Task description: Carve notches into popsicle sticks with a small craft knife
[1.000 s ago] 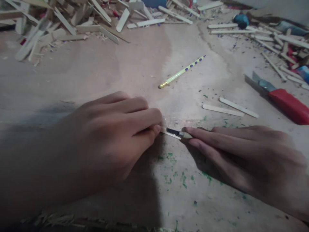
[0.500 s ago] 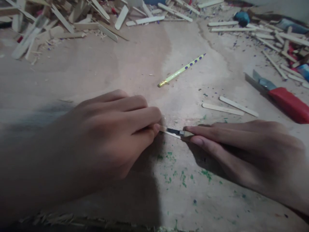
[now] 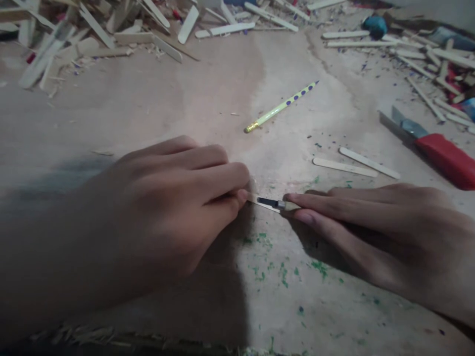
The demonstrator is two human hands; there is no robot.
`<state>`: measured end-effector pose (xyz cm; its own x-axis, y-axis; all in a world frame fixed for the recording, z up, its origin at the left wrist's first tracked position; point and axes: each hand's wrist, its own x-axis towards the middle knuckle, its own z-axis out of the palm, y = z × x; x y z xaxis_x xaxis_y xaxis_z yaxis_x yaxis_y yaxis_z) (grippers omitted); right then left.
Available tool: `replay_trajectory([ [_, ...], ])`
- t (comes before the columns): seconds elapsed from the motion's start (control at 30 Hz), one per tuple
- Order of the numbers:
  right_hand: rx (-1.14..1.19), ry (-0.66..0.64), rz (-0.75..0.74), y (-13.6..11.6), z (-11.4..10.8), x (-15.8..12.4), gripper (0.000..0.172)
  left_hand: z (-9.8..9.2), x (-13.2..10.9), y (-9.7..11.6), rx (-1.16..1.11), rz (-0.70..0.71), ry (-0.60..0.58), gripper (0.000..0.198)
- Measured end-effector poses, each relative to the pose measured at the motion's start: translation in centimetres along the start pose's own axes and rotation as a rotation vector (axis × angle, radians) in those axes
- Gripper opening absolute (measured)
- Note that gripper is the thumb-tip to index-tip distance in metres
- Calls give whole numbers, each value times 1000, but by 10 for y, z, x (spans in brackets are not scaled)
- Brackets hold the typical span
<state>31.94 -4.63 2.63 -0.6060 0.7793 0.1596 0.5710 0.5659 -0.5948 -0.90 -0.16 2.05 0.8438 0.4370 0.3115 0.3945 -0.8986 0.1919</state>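
Observation:
My left hand (image 3: pixel 178 207) is closed, pinching a thin wooden craft stick (image 3: pixel 270 206) low against the tabletop. Most of that stick is hidden under the fingers; a short length sticks out to the right. A small carving knife (image 3: pixel 276 203) with a dark blade, metal collar and pale wooden handle is gripped in my right hand (image 3: pixel 371 227), fingers closed round the handle. Its blade points left and lies over the stick's exposed part, close to my left thumb. Beyond my right hand rest two loose craft sticks (image 3: pixel 345 167).
A yellow-green pencil (image 3: pixel 280 108) with purple dots lies ahead. To the right is a red-handled cutter (image 3: pixel 445 155) with its blade pointing away. Heaps of craft sticks (image 3: pixel 92 44) and scraps line the far edge, with more sticks (image 3: pixel 423 59) at far right. Green flecks (image 3: pixel 282 272) dot the tabletop.
The view has shifted very slightly. Both hands keep nearly the same pose, the knife blade still over the craft stick.

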Motion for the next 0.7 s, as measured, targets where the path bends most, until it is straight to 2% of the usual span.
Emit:
replay_trajectory([
  [0.7,4,-3,-32,2,-1,8,29,7,2,0,13,-6,16,43],
])
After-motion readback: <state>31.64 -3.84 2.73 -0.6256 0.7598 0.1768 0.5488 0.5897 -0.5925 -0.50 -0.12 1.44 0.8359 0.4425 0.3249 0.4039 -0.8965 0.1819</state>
